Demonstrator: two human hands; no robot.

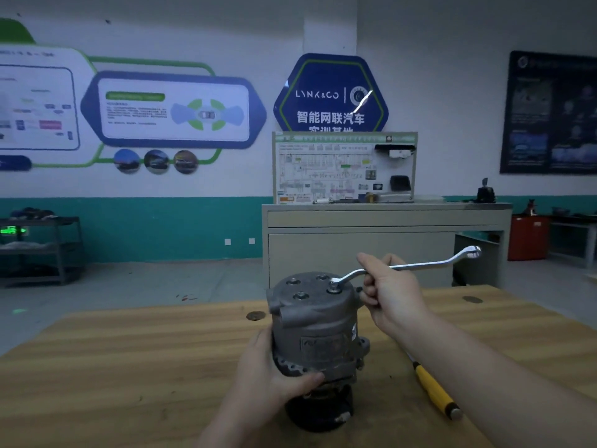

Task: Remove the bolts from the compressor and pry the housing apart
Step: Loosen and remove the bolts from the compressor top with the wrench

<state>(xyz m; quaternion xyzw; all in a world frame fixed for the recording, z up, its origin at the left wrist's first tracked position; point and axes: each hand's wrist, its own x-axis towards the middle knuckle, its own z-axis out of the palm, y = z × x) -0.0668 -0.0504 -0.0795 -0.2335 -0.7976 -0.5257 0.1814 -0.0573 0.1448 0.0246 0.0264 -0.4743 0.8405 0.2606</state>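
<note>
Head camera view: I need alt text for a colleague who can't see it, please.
A grey metal compressor stands upright on a wooden workbench, the left hand gripping its lower body. The right hand holds a silver offset ring spanner seated on one top bolt. A yellow-handled tool lies on the bench to the right.

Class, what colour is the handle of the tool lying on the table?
Yellow handle, with a dark end; head view.
</note>
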